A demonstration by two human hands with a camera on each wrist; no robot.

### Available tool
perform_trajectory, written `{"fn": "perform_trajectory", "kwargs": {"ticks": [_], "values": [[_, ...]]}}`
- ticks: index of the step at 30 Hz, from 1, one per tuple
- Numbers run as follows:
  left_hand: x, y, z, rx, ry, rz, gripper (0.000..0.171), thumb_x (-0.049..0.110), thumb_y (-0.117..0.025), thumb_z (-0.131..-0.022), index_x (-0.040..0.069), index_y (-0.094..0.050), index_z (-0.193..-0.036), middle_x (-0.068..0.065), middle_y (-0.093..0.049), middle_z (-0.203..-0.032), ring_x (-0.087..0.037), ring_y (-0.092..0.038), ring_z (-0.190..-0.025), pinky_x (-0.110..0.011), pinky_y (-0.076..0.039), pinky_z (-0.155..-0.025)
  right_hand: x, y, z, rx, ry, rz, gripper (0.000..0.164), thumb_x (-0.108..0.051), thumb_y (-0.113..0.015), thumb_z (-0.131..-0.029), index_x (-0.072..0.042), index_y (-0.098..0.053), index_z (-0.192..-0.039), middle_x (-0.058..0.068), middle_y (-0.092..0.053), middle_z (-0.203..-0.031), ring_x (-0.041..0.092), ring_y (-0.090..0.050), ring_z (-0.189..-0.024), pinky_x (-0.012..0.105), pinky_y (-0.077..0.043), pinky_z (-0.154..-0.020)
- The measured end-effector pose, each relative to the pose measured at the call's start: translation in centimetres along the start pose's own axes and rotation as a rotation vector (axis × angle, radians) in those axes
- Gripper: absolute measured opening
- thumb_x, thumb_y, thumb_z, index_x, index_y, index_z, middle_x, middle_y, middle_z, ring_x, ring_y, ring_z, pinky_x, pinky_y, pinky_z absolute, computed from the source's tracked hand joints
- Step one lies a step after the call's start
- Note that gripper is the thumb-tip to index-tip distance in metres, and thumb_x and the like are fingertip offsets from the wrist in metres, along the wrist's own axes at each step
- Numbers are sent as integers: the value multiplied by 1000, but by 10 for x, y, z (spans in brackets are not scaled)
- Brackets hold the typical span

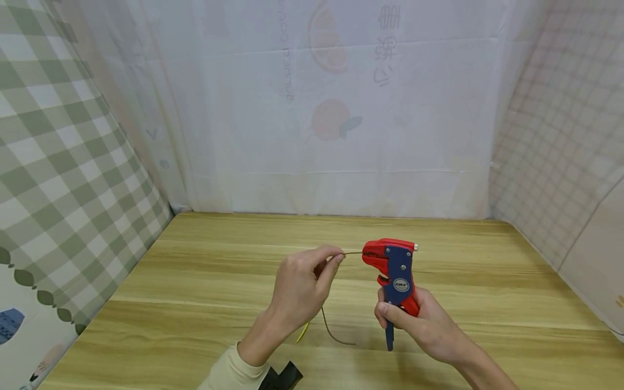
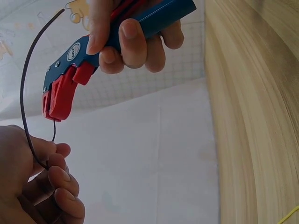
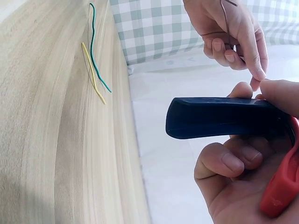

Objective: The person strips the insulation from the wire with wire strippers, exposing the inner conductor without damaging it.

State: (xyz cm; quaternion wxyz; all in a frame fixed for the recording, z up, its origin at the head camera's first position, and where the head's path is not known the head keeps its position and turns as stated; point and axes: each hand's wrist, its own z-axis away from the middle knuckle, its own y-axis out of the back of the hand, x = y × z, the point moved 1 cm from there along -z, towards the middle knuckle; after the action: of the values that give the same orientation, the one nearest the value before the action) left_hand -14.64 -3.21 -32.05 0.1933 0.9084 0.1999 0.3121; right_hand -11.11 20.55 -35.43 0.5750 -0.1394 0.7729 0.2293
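Observation:
My left hand (image 1: 299, 284) pinches a thin brown wire (image 1: 353, 253) between thumb and forefinger. One end of the wire runs into the red jaws of a red and blue wire stripper (image 1: 400, 271); the other end hangs in a curve below the hand. My right hand (image 1: 431, 327) holds the stripper upright by its handles, above the table. In the left wrist view, the wire (image 2: 22, 88) loops up past the left hand (image 2: 42, 182), and a short stretch enters the stripper's nose (image 2: 58, 102). The right wrist view shows the blue handle (image 3: 224, 116) close up.
A yellow wire (image 3: 93, 74) and a green wire (image 3: 93, 46) lie on the wooden table (image 1: 195, 281). In the head view the yellow wire (image 1: 303, 331) is partly behind the left hand. A white printed sheet (image 1: 244, 135) stands behind the table, and checked cloth (image 1: 58, 135) hangs at the left.

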Motion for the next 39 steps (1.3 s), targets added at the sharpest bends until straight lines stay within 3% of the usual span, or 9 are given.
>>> {"fn": "perform_trajectory", "kwargs": {"ticks": [15,39], "values": [[1,0,1,-12,27,-18,9,8,-73,-97,9,-80,-92,8,-55,-55,6,-40,-49,-13,-33,-48,1,-1,-1,-14,7,15,7,1,-48,-109,1,-55,-112,9,-61,-85,22,-61,-81,36,-51,-73],[0,0,2,-4,-19,-11,12,11,-70,-102,9,-79,-95,5,-56,-58,6,-37,-52,-13,-31,-49,1,0,0,-8,6,-11,8,0,-47,-109,5,-54,-110,10,-61,-84,23,-61,-82,35,-51,-74]]}}
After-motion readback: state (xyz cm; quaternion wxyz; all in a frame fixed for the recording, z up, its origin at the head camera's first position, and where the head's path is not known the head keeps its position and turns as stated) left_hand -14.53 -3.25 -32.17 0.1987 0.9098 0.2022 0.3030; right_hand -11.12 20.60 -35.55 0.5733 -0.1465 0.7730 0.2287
